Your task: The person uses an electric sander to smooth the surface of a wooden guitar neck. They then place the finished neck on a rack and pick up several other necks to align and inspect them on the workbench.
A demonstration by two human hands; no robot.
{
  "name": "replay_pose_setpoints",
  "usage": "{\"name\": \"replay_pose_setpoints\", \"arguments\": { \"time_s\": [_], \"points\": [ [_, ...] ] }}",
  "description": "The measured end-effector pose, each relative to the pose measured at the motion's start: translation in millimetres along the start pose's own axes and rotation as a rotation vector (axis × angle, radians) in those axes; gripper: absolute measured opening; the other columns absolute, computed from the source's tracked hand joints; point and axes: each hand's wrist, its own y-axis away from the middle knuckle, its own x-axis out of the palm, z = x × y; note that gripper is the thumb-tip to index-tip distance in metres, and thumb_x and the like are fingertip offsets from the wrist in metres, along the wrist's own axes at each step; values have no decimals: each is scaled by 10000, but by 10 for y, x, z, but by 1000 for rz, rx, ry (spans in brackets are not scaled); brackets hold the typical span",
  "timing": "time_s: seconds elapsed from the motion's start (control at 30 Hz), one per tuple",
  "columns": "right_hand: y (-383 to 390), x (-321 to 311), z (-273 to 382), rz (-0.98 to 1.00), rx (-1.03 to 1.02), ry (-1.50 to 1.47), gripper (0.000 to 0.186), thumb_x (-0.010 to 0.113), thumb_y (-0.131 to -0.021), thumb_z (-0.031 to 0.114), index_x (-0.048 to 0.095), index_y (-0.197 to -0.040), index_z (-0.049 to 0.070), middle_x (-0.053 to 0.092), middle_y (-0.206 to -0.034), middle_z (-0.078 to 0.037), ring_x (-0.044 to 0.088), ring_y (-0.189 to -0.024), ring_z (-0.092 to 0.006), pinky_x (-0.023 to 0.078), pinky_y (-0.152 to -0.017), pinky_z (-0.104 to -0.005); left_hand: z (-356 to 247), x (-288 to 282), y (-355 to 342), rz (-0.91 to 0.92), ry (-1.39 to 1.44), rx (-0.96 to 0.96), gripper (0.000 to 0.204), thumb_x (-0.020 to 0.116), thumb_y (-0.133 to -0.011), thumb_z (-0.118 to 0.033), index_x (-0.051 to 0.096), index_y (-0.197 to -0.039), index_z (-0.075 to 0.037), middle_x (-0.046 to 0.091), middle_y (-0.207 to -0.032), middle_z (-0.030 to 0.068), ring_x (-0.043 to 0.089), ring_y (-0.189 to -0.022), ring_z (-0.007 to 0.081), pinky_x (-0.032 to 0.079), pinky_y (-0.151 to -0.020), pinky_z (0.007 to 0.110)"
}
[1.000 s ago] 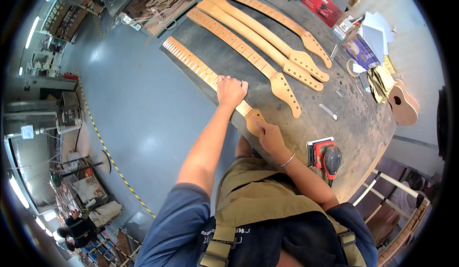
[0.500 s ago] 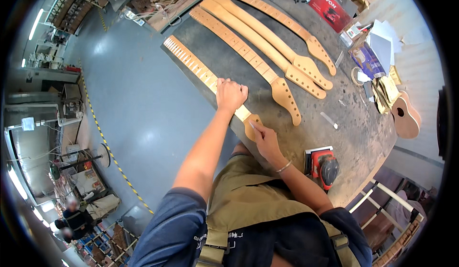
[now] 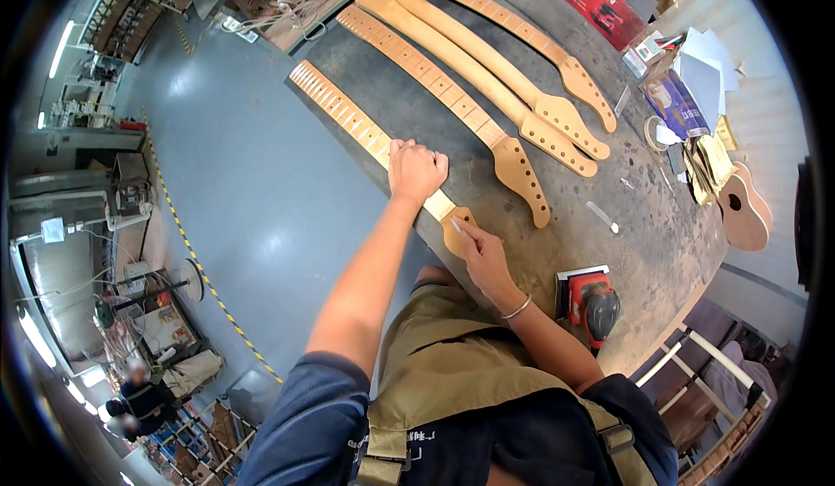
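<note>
A pale wooden guitar neck [image 3: 344, 119] lies fretboard up along the left edge of the workbench. My left hand [image 3: 417, 171] is closed over it near the headstock end, the fingers wrapped round its edge. Beside it, my right hand [image 3: 489, 267] is pinched at the headstock [image 3: 453, 239]. Something small and pale shows at its fingertips, too small to name. Several more guitar necks lie to the right: one with its fretboard up [image 3: 426, 75], two with their backs up [image 3: 461, 77], and another fretboard-up neck [image 3: 509, 23] farthest off.
A red and black power sander [image 3: 590, 303] stands on the workbench [image 3: 644, 251] to my right. Farther back are a red box [image 3: 600, 7], a tape roll [image 3: 652, 129], papers and a purple package [image 3: 674, 103]. A guitar-shaped body [image 3: 746, 207] leans beyond the right edge.
The view has shifted slightly. My left hand stays on the neck, and the right fingertips have moved only a little at the headstock.
</note>
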Motion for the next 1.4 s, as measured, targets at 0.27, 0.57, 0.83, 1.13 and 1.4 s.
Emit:
{"name": "replay_pose_setpoints", "arguments": {
  "time_s": [0.27,0.57,0.83,1.13,1.4],
  "points": [
    [80,-321,56,132,-470,944,681,614,-942,50,512,-1591,226,606,-808,-98,636,-613,-257,519,-571,-391,1,-47,10,24,-24,-8,400,569,-874,-266,766,-643,-6,724,-708,172,637,-796,278,420,-936,384],
    [29,-245,74,109,-500,936,658,602,-925,55,532,-1562,207,621,-866,-97,673,-692,-280,542,-607,-411,30,12,6,8,-32,8,432,539,-904,-262,749,-635,3,736,-733,162,650,-810,290,422,-942,399],
    [104,-325,52,162,-428,865,688,593,-911,16,516,-1571,193,650,-888,-124,678,-715,-345,557,-638,-442,-30,3,10,36,-27,13,437,537,-899,-263,730,-616,9,742,-743,160,656,-822,302,425,-937,417],
    [-19,-207,227,223,-402,922,657,562,-923,15,517,-1562,156,715,-1030,-187,715,-854,-399,562,-713,-501,23,62,40,66,-125,157,302,593,-866,-275,774,-662,-146,754,-744,95,688,-754,284,453,-784,480],
    [109,-268,-234,175,-398,915,576,530,-1009,50,537,-1574,157,734,-1100,-214,716,-944,-435,561,-763,-510,-169,202,102,153,-87,25,314,626,-871,-338,822,-733,-136,757,-776,107,684,-892,316,417,-1004,505]
  ]
}}
